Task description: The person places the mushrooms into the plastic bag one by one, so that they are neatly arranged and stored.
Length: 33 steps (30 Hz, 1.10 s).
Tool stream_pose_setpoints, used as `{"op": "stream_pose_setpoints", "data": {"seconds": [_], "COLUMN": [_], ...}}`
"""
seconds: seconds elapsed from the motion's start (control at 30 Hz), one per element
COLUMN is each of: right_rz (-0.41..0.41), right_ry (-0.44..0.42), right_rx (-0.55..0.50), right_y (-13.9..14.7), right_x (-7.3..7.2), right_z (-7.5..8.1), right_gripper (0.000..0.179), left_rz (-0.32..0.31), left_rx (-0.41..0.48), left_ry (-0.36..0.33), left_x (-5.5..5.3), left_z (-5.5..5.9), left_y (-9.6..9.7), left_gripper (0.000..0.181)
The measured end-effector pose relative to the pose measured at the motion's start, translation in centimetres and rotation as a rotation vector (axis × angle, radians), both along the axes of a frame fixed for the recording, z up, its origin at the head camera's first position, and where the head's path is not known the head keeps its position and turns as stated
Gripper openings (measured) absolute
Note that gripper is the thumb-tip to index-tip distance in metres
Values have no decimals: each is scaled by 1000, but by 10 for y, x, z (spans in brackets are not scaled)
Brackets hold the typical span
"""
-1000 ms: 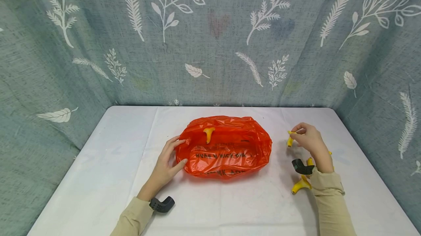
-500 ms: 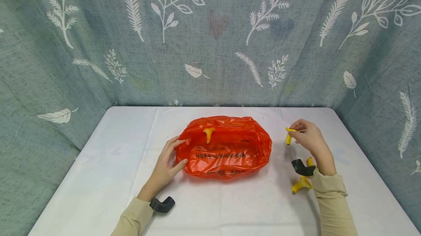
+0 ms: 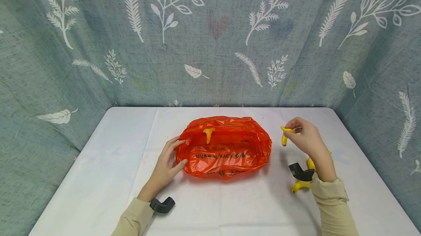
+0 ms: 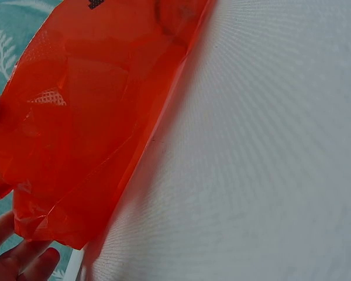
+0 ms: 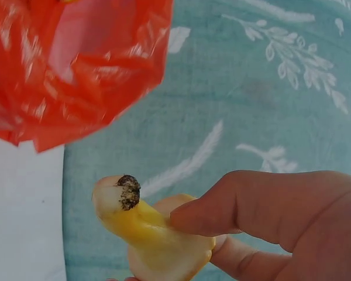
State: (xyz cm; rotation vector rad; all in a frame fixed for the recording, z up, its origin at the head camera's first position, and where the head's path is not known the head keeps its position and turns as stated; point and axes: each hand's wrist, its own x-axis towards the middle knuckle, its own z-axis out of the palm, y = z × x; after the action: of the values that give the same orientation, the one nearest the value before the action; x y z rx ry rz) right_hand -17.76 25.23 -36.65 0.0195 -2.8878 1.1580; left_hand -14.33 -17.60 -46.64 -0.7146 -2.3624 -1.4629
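Observation:
A red plastic bag (image 3: 227, 172) with dark lettering stands in the middle of the table, its mouth spread wide. My left hand (image 3: 164, 166) touches the bag's left rim with thumb and fingers spread apart; the left wrist view has its fingertips (image 4: 42, 266) beside the red plastic. To the right of the bag, my right hand (image 3: 306, 137) pinches a yellow mushroom (image 3: 284, 139) above the table. The right wrist view gives its pale yellow stem (image 5: 137, 225) with a dark, dirty end. One more yellow mushroom (image 3: 208, 135) lies inside the bag, against its back wall.
Under my right wrist lie more yellow mushrooms (image 3: 299, 186), partly hidden by the arm and the black wrist camera (image 3: 300, 172). A white cloth covers the table (image 3: 82, 192). Grey-green curtains (image 3: 217, 75) with white leaf prints hang behind and at both sides.
My right hand has lifted the mushroom slightly and carried it left, toward the bag. The left hand and the bag stay where they were.

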Motion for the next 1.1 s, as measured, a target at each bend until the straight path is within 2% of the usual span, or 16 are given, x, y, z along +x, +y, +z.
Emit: {"op": "stream_pose_setpoints", "data": {"seconds": [0.33, 0.67, 1.1], "right_rz": [54, 95, 225], "right_ry": [49, 86, -14], "right_rx": [-6, -15, -158], "right_y": [-11, -29, -48], "right_x": [10, 18, 20], "right_z": [7, 12, 7], "right_gripper": [16, 14, 11], "left_rz": [-3, -4, 2], "left_rx": [-3, 2, 4], "left_ry": [7, 8, 8], "left_x": [2, 0, 0], "left_z": [3, 1, 0], "left_y": [2, 1, 0], "left_gripper": [55, 55, 56]}}
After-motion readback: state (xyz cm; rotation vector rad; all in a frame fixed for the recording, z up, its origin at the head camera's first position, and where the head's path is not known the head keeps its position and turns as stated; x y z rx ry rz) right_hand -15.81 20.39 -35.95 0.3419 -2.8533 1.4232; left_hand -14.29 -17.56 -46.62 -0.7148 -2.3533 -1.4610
